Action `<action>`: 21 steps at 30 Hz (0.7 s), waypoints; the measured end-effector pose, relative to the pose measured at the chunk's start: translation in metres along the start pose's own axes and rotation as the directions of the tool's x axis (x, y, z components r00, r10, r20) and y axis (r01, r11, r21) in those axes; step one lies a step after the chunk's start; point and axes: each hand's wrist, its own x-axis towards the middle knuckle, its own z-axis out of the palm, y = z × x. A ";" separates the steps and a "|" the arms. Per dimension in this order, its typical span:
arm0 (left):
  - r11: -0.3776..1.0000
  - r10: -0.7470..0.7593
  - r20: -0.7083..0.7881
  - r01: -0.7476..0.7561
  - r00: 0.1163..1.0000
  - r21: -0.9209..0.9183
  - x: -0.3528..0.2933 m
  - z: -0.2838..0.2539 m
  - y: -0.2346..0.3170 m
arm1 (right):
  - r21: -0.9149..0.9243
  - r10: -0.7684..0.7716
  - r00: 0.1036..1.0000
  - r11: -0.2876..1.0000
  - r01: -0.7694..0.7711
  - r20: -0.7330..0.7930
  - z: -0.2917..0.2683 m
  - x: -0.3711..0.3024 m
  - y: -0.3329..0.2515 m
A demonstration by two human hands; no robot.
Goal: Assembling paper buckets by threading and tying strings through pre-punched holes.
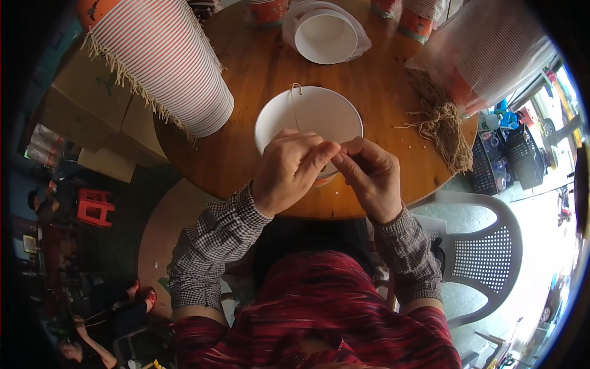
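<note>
In front of me on the wooden table stands a white-lined paper bucket (329,111), its open mouth facing up. A tan cord (297,90) loops over its far rim, and a thin strand runs down inside toward my hands. My left hand (289,165) is closed over the bucket's near side, thumb pointing right. My right hand (373,175) pinches with thumb and forefinger right against the left thumb tip. Between the fingertips they seem to grip the cord's end, mostly hidden by the fingers.
A tall stack of nested buckets (166,61), fringed with cord ends, leans at the left. A bundle of loose cords (448,132) hangs near the right table edge (464,175), below a bagged bucket stack (491,52). Another white bucket (326,38) lies in plastic behind. A grey chair (485,258) stands right.
</note>
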 end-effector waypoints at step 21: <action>0.995 0.095 -0.080 -0.094 0.992 0.022 0.003 0.006 0.012 | -0.211 -0.093 0.995 0.974 0.083 -0.039 -0.007 0.000 -0.009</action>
